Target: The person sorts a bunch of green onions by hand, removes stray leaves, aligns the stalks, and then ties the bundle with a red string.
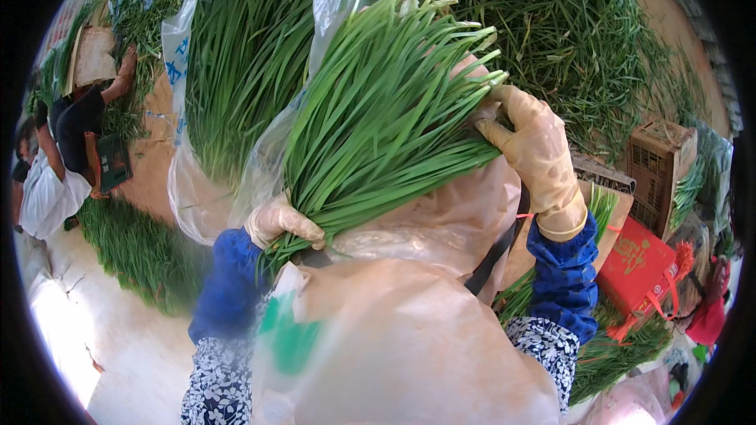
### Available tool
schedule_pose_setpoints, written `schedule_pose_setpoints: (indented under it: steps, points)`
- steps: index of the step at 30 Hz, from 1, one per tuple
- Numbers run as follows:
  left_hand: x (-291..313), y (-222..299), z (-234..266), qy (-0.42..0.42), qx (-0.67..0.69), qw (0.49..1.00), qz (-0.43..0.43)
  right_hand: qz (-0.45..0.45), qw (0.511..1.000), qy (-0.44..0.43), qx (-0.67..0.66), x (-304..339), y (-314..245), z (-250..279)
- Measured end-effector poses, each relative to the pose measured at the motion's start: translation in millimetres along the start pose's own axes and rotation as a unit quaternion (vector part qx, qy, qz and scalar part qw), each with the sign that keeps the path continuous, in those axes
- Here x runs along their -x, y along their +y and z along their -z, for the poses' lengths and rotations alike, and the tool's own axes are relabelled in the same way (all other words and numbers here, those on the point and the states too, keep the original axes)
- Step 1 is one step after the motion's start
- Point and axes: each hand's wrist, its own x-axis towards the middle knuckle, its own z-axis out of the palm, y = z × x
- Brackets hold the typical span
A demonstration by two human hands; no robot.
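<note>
Green stalks point(386, 118), in a big fat bunch, are up in front of the person, over the lap. Their pale cut ends point up and to the right, and the thin leafy ends come together low down on the left. The left hand point(283, 222) wears a pale glove and is closed tight around those thin ends. The right hand point(524, 130) wears a pale glove too. Its fingers and thumb are bent in and touch the stalks near the pale ends, but I cannot tell if it is pinching one.

Just left of the bunch is a clear plastic bag point(179, 83) with more long leaves point(248, 79) inside. Blue letters and shapes are printed on the bag, bent by the folds. The pale apron point(378, 338) has a big green mark point(291, 338) on it, too blurry to read.

Over on the right is a red box point(630, 264) with a gold picture and gold print, and an orange-red tassel point(685, 258) beside it. A brown crate point(660, 165) is behind it. Far left, near another person's bare foot point(124, 69), is a dark green box point(115, 162) with small pale marks. A big messy pile of green leaves point(543, 47) lies at the top right.
</note>
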Motion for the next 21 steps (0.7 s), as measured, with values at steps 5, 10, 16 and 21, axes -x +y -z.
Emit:
schedule_pose_setpoints:
  steps: [5, 10, 16, 21]
  points:
    - [-4.8, -5.8, 13.2, -0.027, -0.002, 1.0, 0.006, 0.062, 0.995, -0.037, 0.071, 1.4, -7.1, -5.8]
    - [-3.9, -4.2, 16.7, -0.033, -0.022, 0.999, 0.029, 0.109, 0.994, 0.008, 0.018, 4.4, -2.8, -9.0]
    - [-2.9, -5.0, 18.3, -0.102, -0.022, 0.994, -0.036, 0.085, 0.989, -0.016, -0.119, 15.5, 18.3, -6.1]
    - [-8.8, -6.8, 22.7, -0.1, -0.017, 0.995, 0.006, -0.148, 0.879, 0.203, -0.406, 0.3, 34.1, -9.4]
